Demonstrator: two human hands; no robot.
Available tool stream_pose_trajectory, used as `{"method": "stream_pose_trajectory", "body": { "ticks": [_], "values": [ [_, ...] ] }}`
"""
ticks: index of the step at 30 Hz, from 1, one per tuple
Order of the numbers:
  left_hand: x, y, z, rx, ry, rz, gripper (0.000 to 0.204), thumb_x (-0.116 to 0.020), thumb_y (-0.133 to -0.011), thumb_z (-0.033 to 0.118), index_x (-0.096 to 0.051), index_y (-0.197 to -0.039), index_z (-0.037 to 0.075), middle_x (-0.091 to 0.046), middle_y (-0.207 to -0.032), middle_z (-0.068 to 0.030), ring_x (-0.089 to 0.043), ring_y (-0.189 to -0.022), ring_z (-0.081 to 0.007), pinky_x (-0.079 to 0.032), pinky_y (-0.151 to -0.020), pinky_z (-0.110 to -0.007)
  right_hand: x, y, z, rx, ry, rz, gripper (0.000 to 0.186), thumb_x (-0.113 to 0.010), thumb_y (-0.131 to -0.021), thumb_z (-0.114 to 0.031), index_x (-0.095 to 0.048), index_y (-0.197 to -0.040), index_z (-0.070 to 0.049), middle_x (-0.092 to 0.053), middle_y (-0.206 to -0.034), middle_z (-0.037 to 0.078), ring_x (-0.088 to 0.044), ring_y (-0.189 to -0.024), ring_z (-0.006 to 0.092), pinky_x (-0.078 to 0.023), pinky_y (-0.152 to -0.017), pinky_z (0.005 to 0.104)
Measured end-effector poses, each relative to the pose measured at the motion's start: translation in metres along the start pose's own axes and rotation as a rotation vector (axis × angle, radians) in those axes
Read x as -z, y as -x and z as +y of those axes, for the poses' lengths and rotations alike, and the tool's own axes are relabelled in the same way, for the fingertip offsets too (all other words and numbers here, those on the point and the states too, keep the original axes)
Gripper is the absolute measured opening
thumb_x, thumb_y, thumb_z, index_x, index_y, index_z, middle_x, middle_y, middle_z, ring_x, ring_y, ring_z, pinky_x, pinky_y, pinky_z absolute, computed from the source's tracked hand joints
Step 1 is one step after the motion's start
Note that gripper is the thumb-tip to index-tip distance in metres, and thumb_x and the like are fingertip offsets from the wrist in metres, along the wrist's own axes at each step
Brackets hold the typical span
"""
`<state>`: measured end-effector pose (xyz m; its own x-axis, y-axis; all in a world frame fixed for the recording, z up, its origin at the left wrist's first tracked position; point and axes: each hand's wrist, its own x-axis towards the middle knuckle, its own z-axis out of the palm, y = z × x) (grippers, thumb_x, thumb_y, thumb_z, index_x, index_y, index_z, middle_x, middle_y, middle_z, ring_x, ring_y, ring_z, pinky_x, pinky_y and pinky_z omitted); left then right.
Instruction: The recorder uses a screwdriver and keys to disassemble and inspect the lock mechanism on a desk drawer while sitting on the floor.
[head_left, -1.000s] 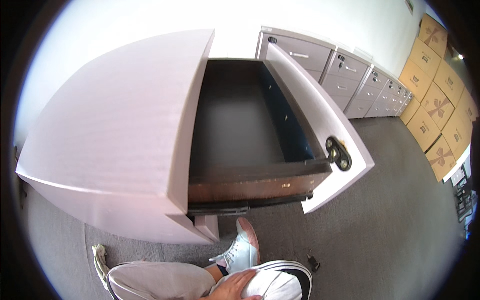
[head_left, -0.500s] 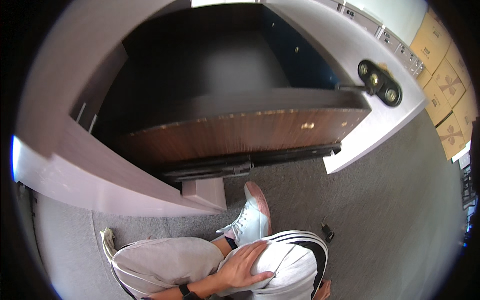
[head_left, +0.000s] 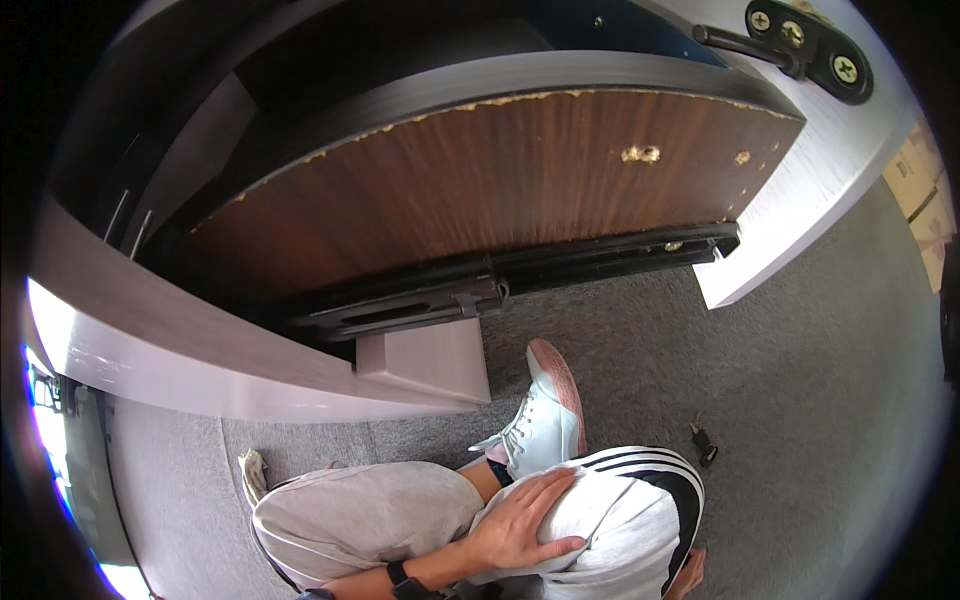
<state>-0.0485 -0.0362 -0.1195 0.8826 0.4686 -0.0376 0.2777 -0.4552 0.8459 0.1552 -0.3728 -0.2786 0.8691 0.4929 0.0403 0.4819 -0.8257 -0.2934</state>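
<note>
My left hand (head_left: 525, 520), with a dark watch on the wrist, lies palm down on my raised right knee, fingers apart. My right hand (head_left: 688, 572) shows only partly beside that knee, mostly hidden by it. Beyond my legs, a pale cabinet (head_left: 200, 370) has a drawer pulled out, its brown side (head_left: 450, 180) chipped along the edge and around small holes. A black slide rail (head_left: 400, 307) runs below that side. On the pale drawer front a black fitting (head_left: 835, 60) with screws carries a rod reaching over the side panel.
My white shoe (head_left: 535, 420) rests on the grey carpet below the drawer. A key with a black fob (head_left: 706, 448) lies right of my knee. A pale cloth (head_left: 252, 475) is left of my legs. Cardboard boxes (head_left: 915, 180) stand at the far right.
My view has tilted down and come nearer the drawer's side, which now fills more of the picture. My left hand has stayed on the knee.
</note>
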Motion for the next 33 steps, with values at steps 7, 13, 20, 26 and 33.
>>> {"method": "stream_pose_trajectory", "body": {
  "ticks": [7, 13, 20, 26, 33],
  "values": [
    [0.003, 0.002, -0.005, 0.024, -0.001, -0.027, 0.082, -0.060, -0.081, 0.052, -0.034, -0.133, -0.006, -0.038, -0.135, -0.0245, -0.037, -0.127, -0.0361, -0.030, -0.106, -0.044, 0.023, 0.008, -0.010, -0.088, -0.090, -0.199, 0.037, -0.055, -0.088, -0.026, -0.057, -0.113, 0.000, -0.060, -0.104, 0.022, -0.055, -0.095, 0.0383, -0.042, -0.084, 0.0457],
    [0.004, 0.002, -0.007, 0.009, 0.003, -0.018, 0.081, -0.061, -0.081, 0.049, -0.034, -0.132, -0.007, -0.038, -0.135, -0.0250, -0.038, -0.126, -0.0365, -0.031, -0.105, -0.043, 0.012, 0.011, -0.002, -0.122, -0.138, -0.123, 0.031, -0.055, -0.087, -0.023, -0.058, -0.109, 0.000, -0.062, -0.098, 0.021, -0.057, -0.090, 0.0370, -0.044, -0.080, 0.0445],
    [0.002, 0.000, -0.003, 0.016, 0.000, -0.048, 0.082, -0.063, -0.080, 0.047, -0.032, -0.135, -0.006, -0.036, -0.137, -0.0256, -0.038, -0.127, -0.0361, -0.032, -0.104, -0.043, 0.029, 0.000, -0.024, -0.029, -0.213, -0.065, 0.023, -0.052, -0.084, -0.010, -0.060, -0.103, -0.001, -0.062, -0.094, 0.018, -0.059, -0.085, 0.0338, -0.046, -0.076, 0.0410],
    [-0.002, -0.002, -0.004, 0.009, 0.014, -0.036, 0.084, -0.063, -0.079, 0.050, -0.031, -0.135, -0.005, -0.035, -0.138, -0.0235, -0.036, -0.128, -0.0352, -0.031, -0.105, -0.044, 0.025, 0.002, -0.013, -0.013, -0.148, -0.043, 0.024, -0.053, -0.080, -0.006, -0.061, -0.102, -0.001, -0.062, -0.093, 0.017, -0.059, -0.083, 0.0340, -0.046, -0.075, 0.0421],
    [-0.002, 0.000, -0.007, 0.007, 0.009, -0.040, 0.085, -0.062, -0.080, 0.051, -0.030, -0.136, -0.005, -0.035, -0.138, -0.0244, -0.035, -0.128, -0.0357, -0.029, -0.106, -0.044, 0.020, 0.006, -0.009, 0.037, -0.134, 0.002, 0.025, -0.052, -0.084, -0.011, -0.060, -0.104, 0.000, -0.062, -0.093, 0.018, -0.059, -0.082, 0.0341, -0.046, -0.075, 0.0431]
  ]
}}
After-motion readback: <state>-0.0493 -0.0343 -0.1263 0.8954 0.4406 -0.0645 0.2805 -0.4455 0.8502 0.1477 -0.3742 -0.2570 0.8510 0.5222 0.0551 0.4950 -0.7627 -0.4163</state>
